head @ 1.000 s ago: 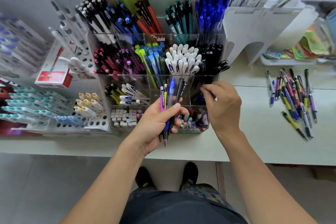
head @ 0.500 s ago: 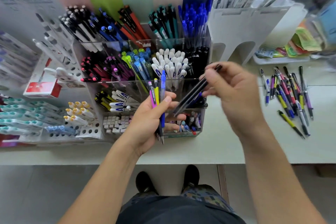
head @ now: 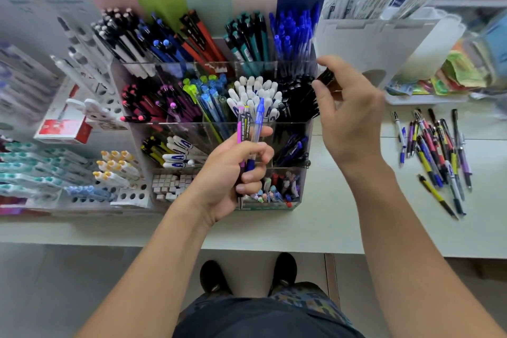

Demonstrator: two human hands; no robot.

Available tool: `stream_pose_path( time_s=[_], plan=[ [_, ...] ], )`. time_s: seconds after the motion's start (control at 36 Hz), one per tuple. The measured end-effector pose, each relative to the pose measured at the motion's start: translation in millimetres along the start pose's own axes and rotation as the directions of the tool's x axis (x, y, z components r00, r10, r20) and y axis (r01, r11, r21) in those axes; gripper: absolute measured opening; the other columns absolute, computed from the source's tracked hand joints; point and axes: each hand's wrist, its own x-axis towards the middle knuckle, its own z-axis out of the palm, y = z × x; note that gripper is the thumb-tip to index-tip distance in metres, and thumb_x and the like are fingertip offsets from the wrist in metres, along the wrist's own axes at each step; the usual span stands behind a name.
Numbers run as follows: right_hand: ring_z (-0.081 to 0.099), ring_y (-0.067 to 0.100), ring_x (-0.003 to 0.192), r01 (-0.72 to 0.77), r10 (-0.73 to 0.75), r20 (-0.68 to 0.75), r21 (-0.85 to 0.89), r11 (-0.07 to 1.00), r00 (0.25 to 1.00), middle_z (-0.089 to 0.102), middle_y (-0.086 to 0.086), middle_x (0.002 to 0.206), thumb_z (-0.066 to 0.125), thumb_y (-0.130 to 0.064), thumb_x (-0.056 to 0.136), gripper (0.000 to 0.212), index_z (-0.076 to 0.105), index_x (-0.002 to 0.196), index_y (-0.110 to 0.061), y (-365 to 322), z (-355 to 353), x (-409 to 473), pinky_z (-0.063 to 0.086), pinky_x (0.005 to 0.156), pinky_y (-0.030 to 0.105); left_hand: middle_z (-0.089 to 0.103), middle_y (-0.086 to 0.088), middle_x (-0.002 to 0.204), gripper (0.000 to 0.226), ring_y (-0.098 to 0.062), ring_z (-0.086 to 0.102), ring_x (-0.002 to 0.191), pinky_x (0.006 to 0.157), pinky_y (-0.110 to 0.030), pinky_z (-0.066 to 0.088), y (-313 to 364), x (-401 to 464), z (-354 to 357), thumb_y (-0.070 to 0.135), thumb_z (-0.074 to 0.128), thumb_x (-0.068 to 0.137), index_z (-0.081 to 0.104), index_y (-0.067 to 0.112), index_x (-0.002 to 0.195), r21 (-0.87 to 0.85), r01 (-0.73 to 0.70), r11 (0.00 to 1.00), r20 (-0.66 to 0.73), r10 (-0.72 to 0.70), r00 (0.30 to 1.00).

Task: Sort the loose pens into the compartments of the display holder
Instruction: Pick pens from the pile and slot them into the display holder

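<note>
On pale counter, loose pens

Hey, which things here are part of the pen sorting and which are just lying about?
Part of the job:
- display holder
- pens in the left hand
- black pens pinched by the right hand
- loose pens on the table

Lying about:
- red and white box
- white stand
- tray of coloured packets
</note>
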Motion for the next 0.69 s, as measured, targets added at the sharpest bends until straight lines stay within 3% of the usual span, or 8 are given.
stream_pose_path(
  time_s=[0.08,0.14,0.28,0.36,0.44,0.5,0.58,0.69],
  plan=[
    [0.066,0.017,0.101,0.033,-0.032,0.023,-0.038,0.999,0.999,0.072,0.008,0.116,0.062,-0.010,0.099,0.033,0.065,0.131,-0.006,0,4,1,0.050,0.093,0.023,0.050,-0.002,0.074,0.032,-0.005,0.029,0.043,0.032,-0.014,0.021,0,-4,-2,0.013,0.050,0.089,0.056,0.011,0.121,-0.101,0.019,0.995,0.062,-0.012,0.998],
    [0.063,0.011,0.097,0.045,-0.044,0.064,-0.010,0.999,0.997,0.073,0.006,0.114,0.063,-0.009,0.098,0.031,0.067,0.128,-0.007,-1,2,4,0.047,0.091,0.014,0.051,-0.002,0.073,0.031,-0.005,0.029,0.042,0.031,-0.014,0.022,1,-5,-3,0.017,0.042,0.094,0.057,0.010,0.121,-0.143,0.023,0.989,0.074,-0.012,0.997],
    [0.059,0.006,0.084,0.068,-0.070,0.129,0.020,0.998,0.989,0.070,-0.006,0.099,0.064,-0.010,0.095,0.022,0.073,0.115,-0.010,-5,-11,14,0.048,0.084,0.019,0.051,-0.002,0.072,0.031,-0.006,0.031,0.043,0.033,-0.015,0.023,0,-8,-6,0.017,0.036,0.105,0.062,0.010,0.121,-0.085,-0.014,0.996,0.022,0.016,1.000],
    [0.059,0.007,0.084,0.072,-0.060,0.227,-0.043,0.997,0.972,0.074,0.001,0.100,0.066,-0.010,0.094,0.022,0.074,0.115,-0.010,-2,-7,16,0.047,0.087,0.020,0.052,-0.002,0.073,0.031,-0.008,0.032,0.046,0.037,-0.017,0.024,0,-10,-8,0.017,0.041,0.105,0.063,0.010,0.126,-0.019,-0.048,0.999,-0.010,0.048,0.999],
    [0.061,0.028,0.100,0.112,-0.074,0.254,-0.137,0.984,0.964,0.070,0.011,0.113,0.066,-0.010,0.093,0.028,0.072,0.120,-0.009,4,10,9,0.048,0.096,0.037,0.054,-0.002,0.075,0.031,-0.009,0.033,0.049,0.039,-0.018,0.026,0,-10,-8,0.018,0.044,0.106,0.062,0.011,0.130,0.025,-0.075,0.997,-0.028,0.075,0.997],
    [0.051,0.033,0.112,0.141,-0.089,0.205,-0.257,0.956,0.975,0.062,0.013,0.125,0.061,-0.013,0.097,0.033,0.068,0.129,-0.009,8,23,-2,0.045,0.099,0.045,0.055,-0.001,0.076,0.031,-0.009,0.033,0.050,0.040,-0.018,0.026,1,-11,-7,0.018,0.044,0.107,0.061,0.011,0.132,0.040,-0.091,0.995,-0.035,0.092,0.995],
    [0.037,0.029,0.127,0.127,-0.093,0.125,-0.302,0.945,0.988,0.051,0.016,0.145,0.051,-0.019,0.104,0.042,0.055,0.143,-0.004,12,34,-20,0.036,0.114,0.040,0.056,-0.001,0.077,0.031,-0.009,0.034,0.051,0.041,-0.018,0.027,4,-11,-6,0.018,0.045,0.107,0.061,0.012,0.132,0.056,-0.110,0.992,-0.040,0.113,0.993],
    [0.017,0.030,0.153,-0.035,0.053,0.137,-0.134,0.990,0.989,0.023,0.015,0.166,0.045,-0.032,0.106,0.061,0.031,0.156,0.000,-1,45,-40,0.006,0.127,0.026,0.057,0.000,0.077,0.030,-0.011,0.032,0.052,0.041,-0.019,0.029,7,-11,-4,0.020,0.046,0.107,0.062,0.014,0.132,0.067,-0.122,0.990,-0.039,0.125,0.991]
  ],
)
